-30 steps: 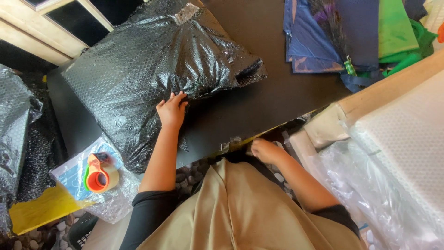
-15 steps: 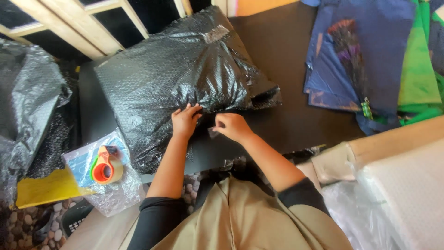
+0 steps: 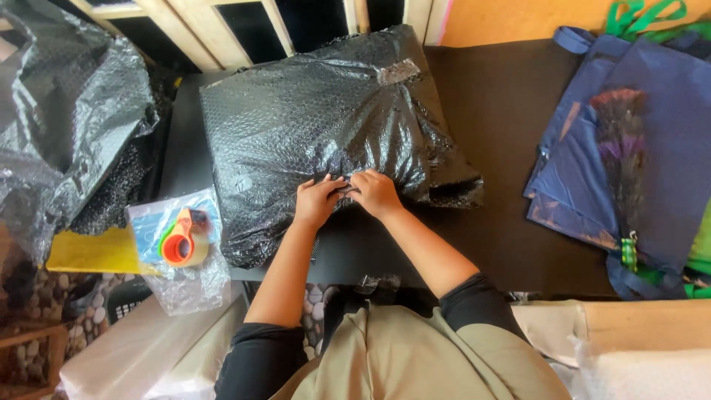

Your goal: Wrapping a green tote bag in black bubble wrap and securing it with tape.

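While both hands press together at the near edge of a black bubble-wrap parcel (image 3: 326, 141), a person leans over a dark table (image 3: 489, 111) seen from above. The left hand (image 3: 320, 201) and right hand (image 3: 376, 192) meet fingertip to fingertip, curled down onto the gathered wrap; the fingers look pinched on a fold of the plastic, though whether anything small lies between them cannot be told. The parcel lies directly toward twelve o'clock from the hands, its long axis running from about eight o'clock to two o'clock across the table, so the seam being held sits on its six o'clock side. Neither hand is clearly nearer: both touch the wrap at the same spot, the left just toward nine o'clock of the right. A clear patch of tape (image 3: 398, 72) shines on the parcel's top, toward one o'clock from the hands. At nine o'clock from the hands, an orange tape dispenser (image 3: 181, 238) rests on a clear plastic bag (image 3: 185, 285), near the parcel's corner but apart from it. More black wrap (image 3: 67, 111) is heaped at ten o'clock. Blue cloth bags (image 3: 637, 163) lie at three o'clock, well apart from the parcel.
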